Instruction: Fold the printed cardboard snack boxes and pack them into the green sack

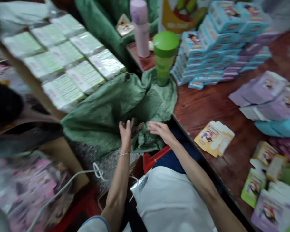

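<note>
crumpled green woven sack (116,106) draped over table edge (183,129).

Can't make out what my left hand (125,132) has pinched in the green sack (116,106), the folds cover it. The stacked boxes (217,42) are too blurry to read, and the purple cartons (268,209) get cut off at the frame's right edge.

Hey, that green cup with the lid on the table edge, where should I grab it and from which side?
Grip the green cup around its narrower body, just under the wide lid, probably coming from its right over the bare table. It stands upright, and its base sits against the folds of the green sack, with a pink bottle behind it, so the other sides look crowded.
</note>
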Demonstrator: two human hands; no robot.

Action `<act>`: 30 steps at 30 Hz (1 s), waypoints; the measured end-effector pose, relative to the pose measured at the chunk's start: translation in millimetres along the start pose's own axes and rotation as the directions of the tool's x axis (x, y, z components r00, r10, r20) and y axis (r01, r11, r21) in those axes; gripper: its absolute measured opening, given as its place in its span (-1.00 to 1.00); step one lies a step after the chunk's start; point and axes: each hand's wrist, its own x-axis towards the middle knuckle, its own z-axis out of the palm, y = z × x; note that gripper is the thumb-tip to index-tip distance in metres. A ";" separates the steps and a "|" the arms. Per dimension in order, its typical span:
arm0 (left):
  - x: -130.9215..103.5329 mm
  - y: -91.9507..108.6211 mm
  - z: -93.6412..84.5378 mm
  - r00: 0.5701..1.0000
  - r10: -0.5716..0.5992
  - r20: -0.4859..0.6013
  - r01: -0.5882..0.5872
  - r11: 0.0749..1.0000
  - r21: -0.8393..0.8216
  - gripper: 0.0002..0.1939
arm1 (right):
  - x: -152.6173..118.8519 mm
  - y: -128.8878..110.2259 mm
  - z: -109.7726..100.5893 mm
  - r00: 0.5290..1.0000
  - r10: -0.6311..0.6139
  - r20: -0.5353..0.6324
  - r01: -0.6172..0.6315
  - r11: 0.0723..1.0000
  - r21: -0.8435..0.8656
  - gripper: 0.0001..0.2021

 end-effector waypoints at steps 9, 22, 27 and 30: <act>-114.0 105.6 144.1 0.456 0.507 0.732 -0.609 0.777 -0.159 -0.52 | -175.4 44.2 -147.9 0.684 -0.379 -0.623 0.239 0.924 -0.300 -0.72; -192.8 95.1 215.0 0.398 0.194 0.897 -0.917 0.121 0.381 -0.14 | -196.9 68.0 -230.6 0.169 -0.660 -0.732 0.030 0.746 -0.665 -0.70; -195.5 100.9 219.2 0.448 0.273 0.851 -0.892 0.199 0.405 -0.17 | -229.6 77.3 -298.3 0.010 -0.568 -0.823 -0.340 0.772 -0.536 -0.54; -223.5 107.8 233.8 0.337 0.394 0.855 -0.914 0.354 0.197 -0.17 | -224.3 72.4 -316.4 0.076 -0.447 -0.891 -0.519 0.746 -0.418 -0.50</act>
